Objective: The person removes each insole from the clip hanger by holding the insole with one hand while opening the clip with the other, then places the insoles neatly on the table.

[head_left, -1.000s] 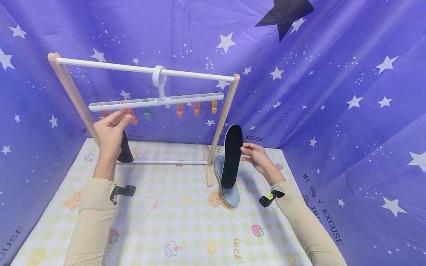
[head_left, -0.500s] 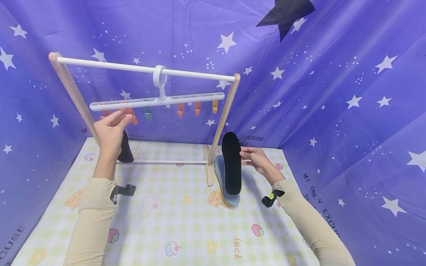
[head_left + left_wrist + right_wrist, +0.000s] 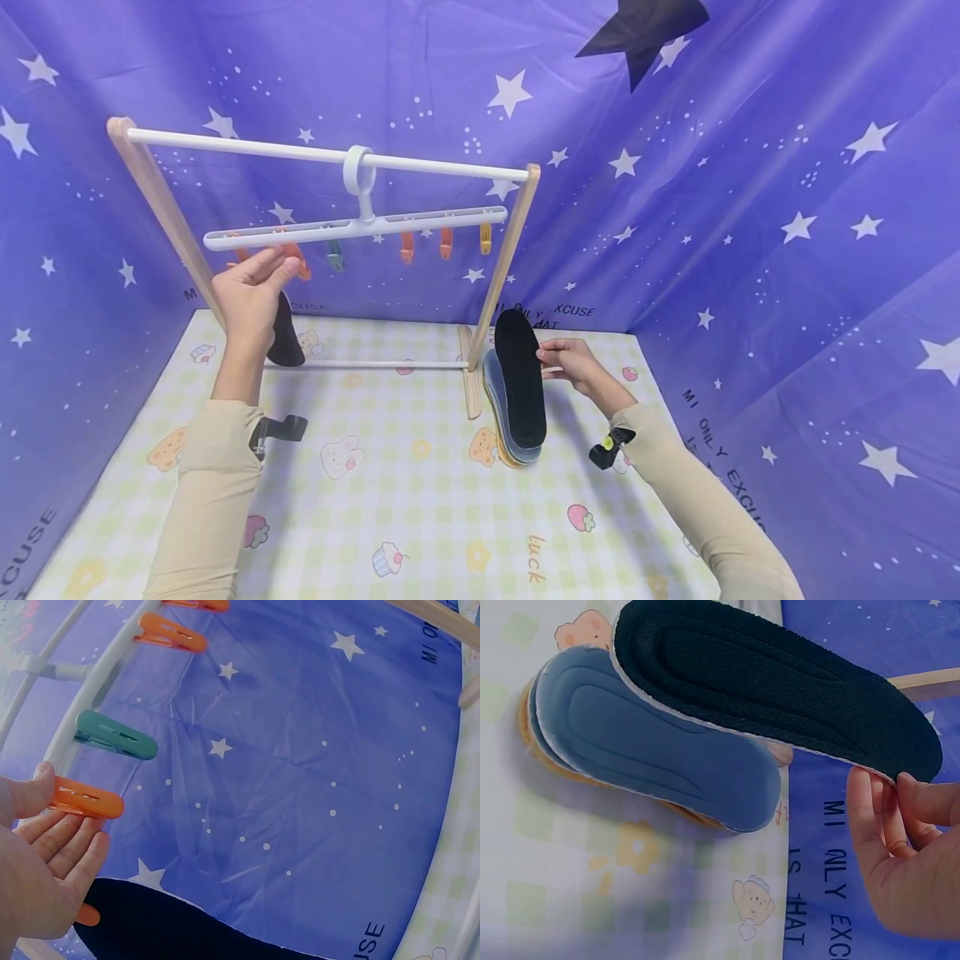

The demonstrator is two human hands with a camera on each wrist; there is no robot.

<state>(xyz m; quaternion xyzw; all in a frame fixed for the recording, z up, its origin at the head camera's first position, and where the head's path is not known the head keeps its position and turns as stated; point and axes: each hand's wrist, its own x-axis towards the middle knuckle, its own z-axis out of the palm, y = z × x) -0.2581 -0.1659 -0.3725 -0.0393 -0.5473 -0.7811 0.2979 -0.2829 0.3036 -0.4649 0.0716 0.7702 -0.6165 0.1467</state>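
My right hand (image 3: 573,365) pinches the edge of a black shoe insole (image 3: 521,379) between thumb and fingers, near its upper end. Beneath it lies a stack of insoles with a grey-blue insole (image 3: 652,742) on top and yellowish edges below. My left hand (image 3: 251,300) pinches an orange clothespin (image 3: 88,798) on the white hanger (image 3: 352,227). Behind the left wrist a second black insole (image 3: 285,337) hangs beneath the hanger's left end, where another orange clip (image 3: 88,914) shows at its upper edge in the left wrist view.
The hanger hangs by its ring from the white top bar (image 3: 247,150) of a wooden-legged rack. Along it are a green clip (image 3: 334,256), more orange clips and a yellow clip (image 3: 486,239). A checked cloth (image 3: 420,508) covers the table; a purple starry curtain (image 3: 712,250) surrounds it.
My right hand has lowered the black insole, which now tilts the other way and covers more of the stack. The left hand stays on the orange clothespin.
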